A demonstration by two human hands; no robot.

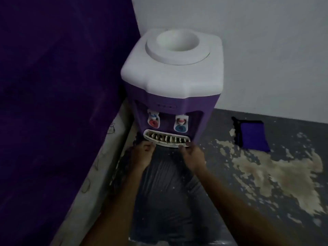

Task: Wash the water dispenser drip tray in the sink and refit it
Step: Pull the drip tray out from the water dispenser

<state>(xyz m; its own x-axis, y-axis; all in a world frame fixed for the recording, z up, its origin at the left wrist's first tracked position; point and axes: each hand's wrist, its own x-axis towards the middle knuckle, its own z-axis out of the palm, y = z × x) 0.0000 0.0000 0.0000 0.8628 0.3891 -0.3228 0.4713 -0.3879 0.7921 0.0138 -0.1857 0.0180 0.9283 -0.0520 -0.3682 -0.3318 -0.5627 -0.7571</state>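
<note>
A purple water dispenser [177,103] with a white top and no bottle stands on the floor by the wall. Below its red tap [153,121] and blue tap [181,126] sits the white slotted drip tray [166,138], seated in the dispenser's front and dirty inside. My left hand [142,153] grips the tray's left end. My right hand [191,153] pinches its right end with thumb and fingers on the rim.
A mattress under a dark purple cover [62,103] fills the left side, close against the dispenser. A black plastic sheet [165,192] lies on the floor under my arms. A folded purple cloth [252,135] lies on the worn, patchy floor [266,174] at the right.
</note>
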